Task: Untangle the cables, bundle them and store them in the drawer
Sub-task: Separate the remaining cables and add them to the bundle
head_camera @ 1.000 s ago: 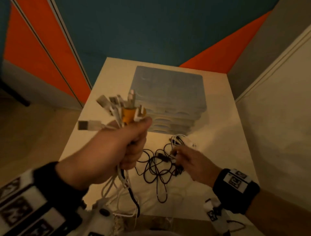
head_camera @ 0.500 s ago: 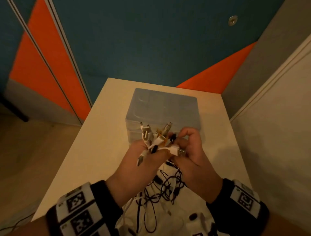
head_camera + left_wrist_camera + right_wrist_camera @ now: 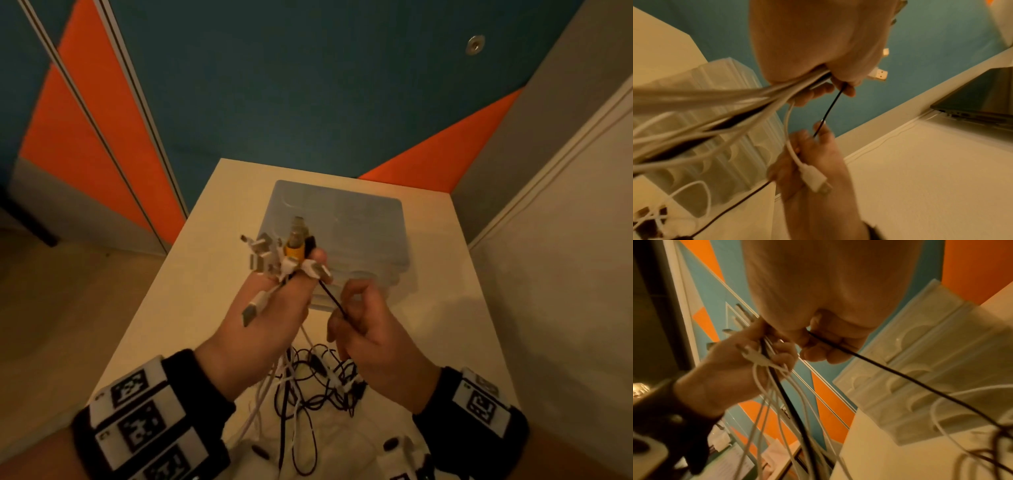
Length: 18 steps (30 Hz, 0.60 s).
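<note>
Teal wall (image 3: 308, 85) with orange wedges (image 3: 99, 113) — dim, warm light.

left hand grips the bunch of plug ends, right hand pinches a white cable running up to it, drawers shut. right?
Not quite: the cable pinched by the right hand is black, as the head view shows. The left hand does grip the plug ends, and the drawers look shut.

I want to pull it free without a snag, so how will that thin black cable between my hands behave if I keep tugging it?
The thin black cable looks floppy: taut only between the left hand and right hand, looping slack below. Its loops cross the white cables on the table, so it will probably drag them. It seems light and thin, likely to slip through a loose pinch.
</note>
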Tool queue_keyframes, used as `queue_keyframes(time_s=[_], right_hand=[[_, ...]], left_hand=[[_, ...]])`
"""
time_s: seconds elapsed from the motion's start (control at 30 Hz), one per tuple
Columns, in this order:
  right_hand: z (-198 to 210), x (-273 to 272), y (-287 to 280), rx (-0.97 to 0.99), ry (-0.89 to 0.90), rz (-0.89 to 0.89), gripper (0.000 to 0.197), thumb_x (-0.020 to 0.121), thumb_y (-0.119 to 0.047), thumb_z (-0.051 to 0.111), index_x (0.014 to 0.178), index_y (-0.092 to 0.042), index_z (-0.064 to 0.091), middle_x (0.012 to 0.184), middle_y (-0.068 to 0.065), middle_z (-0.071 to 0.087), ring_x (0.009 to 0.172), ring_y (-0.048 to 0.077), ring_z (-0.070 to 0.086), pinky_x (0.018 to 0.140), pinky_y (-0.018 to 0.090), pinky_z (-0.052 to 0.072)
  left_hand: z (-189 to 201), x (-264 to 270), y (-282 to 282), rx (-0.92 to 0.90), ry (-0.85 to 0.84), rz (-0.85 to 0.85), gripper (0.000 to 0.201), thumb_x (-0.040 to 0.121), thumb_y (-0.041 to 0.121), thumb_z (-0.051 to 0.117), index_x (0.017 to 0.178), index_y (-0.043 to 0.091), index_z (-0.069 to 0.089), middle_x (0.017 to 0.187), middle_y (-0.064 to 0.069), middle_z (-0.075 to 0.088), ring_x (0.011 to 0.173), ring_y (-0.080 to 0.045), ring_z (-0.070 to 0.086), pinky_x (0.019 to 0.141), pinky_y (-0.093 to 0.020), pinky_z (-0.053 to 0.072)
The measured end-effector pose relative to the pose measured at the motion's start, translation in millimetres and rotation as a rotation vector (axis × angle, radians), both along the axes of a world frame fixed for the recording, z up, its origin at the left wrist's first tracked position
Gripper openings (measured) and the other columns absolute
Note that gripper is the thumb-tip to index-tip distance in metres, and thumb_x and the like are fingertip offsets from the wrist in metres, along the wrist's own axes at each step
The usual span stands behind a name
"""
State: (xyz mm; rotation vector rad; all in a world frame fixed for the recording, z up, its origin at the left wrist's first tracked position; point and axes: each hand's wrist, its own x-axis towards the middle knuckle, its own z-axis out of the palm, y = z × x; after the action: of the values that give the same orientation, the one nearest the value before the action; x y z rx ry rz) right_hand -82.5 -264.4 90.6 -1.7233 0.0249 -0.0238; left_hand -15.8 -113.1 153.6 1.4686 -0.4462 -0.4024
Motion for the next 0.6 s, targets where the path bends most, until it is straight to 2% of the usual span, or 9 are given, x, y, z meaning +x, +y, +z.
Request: queue_keyframes(time_s=[0.03, 0.1, 0.13, 0.17, 0.23, 0.33, 0.47, 0.53, 0.6], right_hand=[[-6.9, -1.8, -1.8, -0.028, 0.04, 0.031, 0.03, 0.092, -0.013, 0.047, 0.097, -0.042, 0.043, 0.071, -0.005, 0.057, 0.06, 0.024, 0.043, 0.055, 0.046, 0.038], [-22.2, -5.0, -6.6, -0.127, 0.109, 0.049, 0.028, 0.094, -0.016, 0.046, 0.101, -0.043, 0.047, 0.072, -0.008, 0.056, 0.064, 0.021, 0.047, 0.06, 0.041, 0.042], [-30.6, -6.7, -10.4, -0.2, 0.129, 0.051, 0.027, 0.095, -0.016, 0.045, 0.1, -0.042, 0.05, 0.072, -0.009, 0.056, 0.064, 0.018, 0.05, 0.06, 0.036, 0.043], [-39.6, -7.2, -14.3, -0.269, 0.143, 0.059, 0.026, 0.097, -0.016, 0.044, 0.1, -0.041, 0.052, 0.073, -0.012, 0.057, 0.064, 0.014, 0.051, 0.06, 0.031, 0.044], [-56.6, -7.6, -22.3, -0.373, 0.177, 0.085, 0.024, 0.098, -0.017, 0.044, 0.098, -0.037, 0.056, 0.076, -0.019, 0.058, 0.065, 0.002, 0.052, 0.061, 0.019, 0.041], [-78.5, -5.0, -33.2, -0.526, 0.213, 0.096, 0.021, 0.097, -0.012, 0.048, 0.098, -0.028, 0.062, 0.08, -0.027, 0.057, 0.078, -0.004, 0.053, 0.07, 0.013, 0.041], [-99.7, 0.9, -45.2, -0.718, 0.191, 0.071, 0.02, 0.094, -0.016, 0.051, 0.106, -0.022, 0.067, 0.098, -0.013, 0.063, 0.091, 0.005, 0.056, 0.083, 0.022, 0.044], [-108.6, -0.7, -52.9, -0.73, 0.273, 0.048, 0.024, 0.095, -0.029, 0.047, 0.112, -0.027, 0.065, 0.107, -0.008, 0.068, 0.098, 0.011, 0.061, 0.088, 0.028, 0.049], [-112.8, -5.2, -59.0, -0.725, 0.324, 0.036, 0.024, 0.097, -0.035, 0.045, 0.11, -0.031, 0.064, 0.105, -0.008, 0.069, 0.097, 0.01, 0.062, 0.088, 0.031, 0.051]], left_hand=[[0.9, 1.8, 1.9, -0.022, -0.002, 0.025, 0.048, 0.086, 0.066, 0.054, 0.072, 0.02, 0.06, 0.071, -0.017, 0.054, 0.064, -0.033, 0.053, 0.057, -0.05, 0.044], [5.2, 7.5, 6.0, -0.086, 0.022, 0.051, 0.037, 0.086, 0.06, 0.054, 0.066, 0.029, 0.06, 0.072, 0.001, 0.063, 0.083, -0.023, 0.068, 0.073, -0.042, 0.055], [9.2, 9.8, 7.5, -0.144, 0.088, 0.035, 0.036, 0.082, 0.058, 0.053, 0.063, 0.028, 0.057, 0.065, 0.002, 0.061, 0.078, -0.023, 0.069, 0.075, -0.038, 0.057], [15.2, 10.7, 9.8, -0.216, 0.156, -0.002, 0.037, 0.079, 0.057, 0.052, 0.062, 0.025, 0.053, 0.058, 0.002, 0.053, 0.065, -0.021, 0.065, 0.071, -0.037, 0.058], [27.4, 11.6, 16.2, -0.334, 0.223, -0.073, 0.04, 0.082, 0.058, 0.048, 0.065, 0.022, 0.048, 0.052, 0.006, 0.035, 0.045, -0.013, 0.042, 0.056, -0.036, 0.055], [39.7, 13.9, 26.8, -0.362, 0.251, -0.137, 0.039, 0.084, 0.059, 0.042, 0.067, 0.024, 0.047, 0.051, 0.01, 0.027, 0.042, -0.007, 0.025, 0.042, -0.024, 0.036], [54.0, 12.5, 34.4, -0.371, 0.249, -0.176, 0.039, 0.078, 0.062, 0.041, 0.066, 0.025, 0.047, 0.049, 0.012, 0.022, 0.043, -0.008, 0.011, 0.041, -0.02, 0.016], [64.9, 13.4, 36.2, -0.373, 0.238, -0.162, 0.04, 0.075, 0.063, 0.039, 0.064, 0.025, 0.048, 0.05, 0.01, 0.015, 0.042, -0.009, 0.007, 0.041, -0.017, 0.015], [68.5, 16.4, 39.0, -0.346, 0.231, -0.164, 0.04, 0.074, 0.064, 0.042, 0.064, 0.025, 0.049, 0.051, 0.009, 0.013, 0.041, -0.008, 0.008, 0.04, -0.015, 0.016]])
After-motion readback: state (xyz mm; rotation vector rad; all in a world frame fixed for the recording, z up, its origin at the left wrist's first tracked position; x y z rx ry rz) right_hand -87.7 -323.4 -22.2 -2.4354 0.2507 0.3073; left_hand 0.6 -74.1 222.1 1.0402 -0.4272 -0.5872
